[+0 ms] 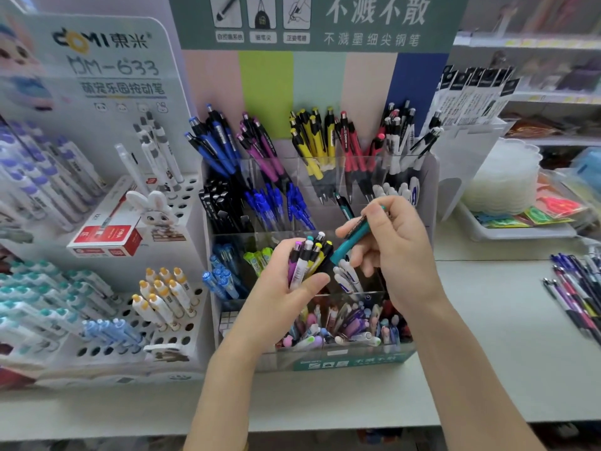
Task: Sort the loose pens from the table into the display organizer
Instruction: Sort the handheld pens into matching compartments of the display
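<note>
The pale green bench (487,320) is carrying the tiered clear display organizer (357,361) toward its back edge, while more loose pens (575,294) are lying unsorted at its right edge. In front of the organizer the left hand (286,288) is curling round a mixed bundle of pens (309,258), buttons up. The right hand (396,252) is pinching a teal pen (353,237) between thumb and fingers, just beside the bundle. Sorting appears to be midway. The next move probably calls for carrying this pen tip-down into the middle-tier compartment where a matching teal pen (344,206) is standing.
</note>
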{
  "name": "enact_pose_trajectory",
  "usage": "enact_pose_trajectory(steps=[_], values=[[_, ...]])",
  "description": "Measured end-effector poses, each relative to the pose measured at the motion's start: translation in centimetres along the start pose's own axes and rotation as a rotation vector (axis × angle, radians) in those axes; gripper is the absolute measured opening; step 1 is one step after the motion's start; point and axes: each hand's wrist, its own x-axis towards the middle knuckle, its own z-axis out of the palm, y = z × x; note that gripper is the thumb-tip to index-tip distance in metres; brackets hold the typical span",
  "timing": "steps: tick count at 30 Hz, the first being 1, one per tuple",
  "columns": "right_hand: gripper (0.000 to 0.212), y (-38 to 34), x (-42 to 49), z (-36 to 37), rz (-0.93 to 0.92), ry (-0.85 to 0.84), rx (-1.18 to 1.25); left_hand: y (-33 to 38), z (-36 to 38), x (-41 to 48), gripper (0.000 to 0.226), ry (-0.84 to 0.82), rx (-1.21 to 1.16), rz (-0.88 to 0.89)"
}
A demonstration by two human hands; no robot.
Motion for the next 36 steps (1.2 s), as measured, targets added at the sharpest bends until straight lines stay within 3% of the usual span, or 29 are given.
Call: enact_pose_trajectory(steps=[5, 10, 15, 21, 26, 32, 36], values=[[0.012, -0.7, 0.4, -0.9, 0.024, 0.027, -0.066, -0.3, -0.4, -0.1, 0.045, 0.033, 0.279, 0.051], [0.017, -0.7, 0.0, -0.6, 0.01, -0.315, -0.404, -0.1, -0.4, 0.0, 0.058, 0.058, 0.44, 0.127], [0.017, -0.4, 0.2, -0.5, 0.003, -0.404, -0.519, 0.0, -0.2, 0.1, 0.053, 0.011, 0.466, 0.097], [0.002, 0.0, 0.3, -0.6, -0.002, -0.323, -0.429, -0.2, 0.0, 0.3, 0.045, -0.076, 0.347, 0.033], [0.008, -1.4, 1.4, -2.5, 0.002, -0.043, -0.247, -0.7, -0.2, 0.0, 0.032, -0.098, 0.261, 0.002], [0.011, 0.1, 1.2, -1.7, 0.088, -0.131, -0.187, 0.3, 0.9, 0.3, 0.039, -0.158, 0.171, 0.019], [0.016, -0.5, 1.6, -2.3, 0.014, 0.025, -0.163, -0.3, 0.6, 0.5, 0.033, -0.119, 0.185, 0.016]])
